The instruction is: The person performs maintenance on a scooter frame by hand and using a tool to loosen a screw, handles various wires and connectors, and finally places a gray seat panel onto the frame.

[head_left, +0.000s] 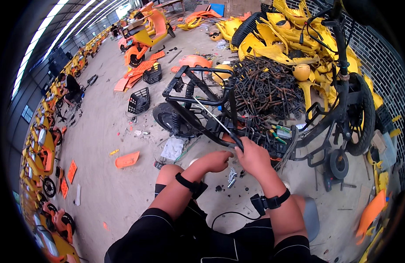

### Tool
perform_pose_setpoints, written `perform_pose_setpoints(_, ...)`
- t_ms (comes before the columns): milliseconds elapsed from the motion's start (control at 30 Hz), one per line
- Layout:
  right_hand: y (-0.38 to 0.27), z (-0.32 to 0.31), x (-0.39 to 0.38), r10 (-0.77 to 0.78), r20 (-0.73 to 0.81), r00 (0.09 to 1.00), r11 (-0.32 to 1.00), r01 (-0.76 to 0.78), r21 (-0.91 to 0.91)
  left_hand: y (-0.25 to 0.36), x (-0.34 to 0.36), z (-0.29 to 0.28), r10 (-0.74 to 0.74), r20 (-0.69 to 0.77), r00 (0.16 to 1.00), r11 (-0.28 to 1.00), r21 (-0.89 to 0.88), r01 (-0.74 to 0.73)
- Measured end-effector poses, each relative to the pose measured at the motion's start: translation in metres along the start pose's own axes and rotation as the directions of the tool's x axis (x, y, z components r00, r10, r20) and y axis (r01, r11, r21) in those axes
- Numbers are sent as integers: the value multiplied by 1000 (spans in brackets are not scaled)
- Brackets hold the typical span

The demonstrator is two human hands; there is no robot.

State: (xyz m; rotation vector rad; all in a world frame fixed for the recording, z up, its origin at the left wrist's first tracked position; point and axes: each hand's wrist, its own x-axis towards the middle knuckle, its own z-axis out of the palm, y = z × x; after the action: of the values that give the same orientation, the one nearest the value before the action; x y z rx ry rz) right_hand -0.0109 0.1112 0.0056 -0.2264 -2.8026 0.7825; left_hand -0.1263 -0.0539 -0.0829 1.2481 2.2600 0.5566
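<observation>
A stripped black scooter frame [202,101] lies in front of me, its rear wheel [166,118] to the left. My right hand [254,158] is wrapped round the dark handle of a long screwdriver [218,120]. Its thin silver shaft slants up and left across the frame. Just left of that handle is my left hand [216,162], with its fingers curled in and nothing visible in them. On the frame's floor section, near the right hand, lie green-handled pliers [278,136] among cables and dark parts. Small metal fasteners [231,177] are on the ground below my hands.
A dark heap of metal parts [266,90] and piled yellow panels [272,37] stand behind the frame. At right is an upright front fork with a wheel [361,114]. Black baskets [139,101] and orange panels [127,160] lie left. Another person [71,89] works far left.
</observation>
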Motion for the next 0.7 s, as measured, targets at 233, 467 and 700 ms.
perform_pose_setpoints(233, 17, 3, 2, -113, 8, 994, 991, 113, -76, -6, -1, 4, -17, -2, 1000, 998, 52, 17)
perform_pose_setpoints(467, 22, 1, 0, -238, 0, 971, 960, 235, -151, -4, 7, 9, 15, -7, 1000, 996, 88, -15)
perform_pose_setpoints(700, 25, 3, 3, -289, -3, 957, 946, 286, -151, -5, 7, 8, 11, -5, 1000, 996, 84, -10)
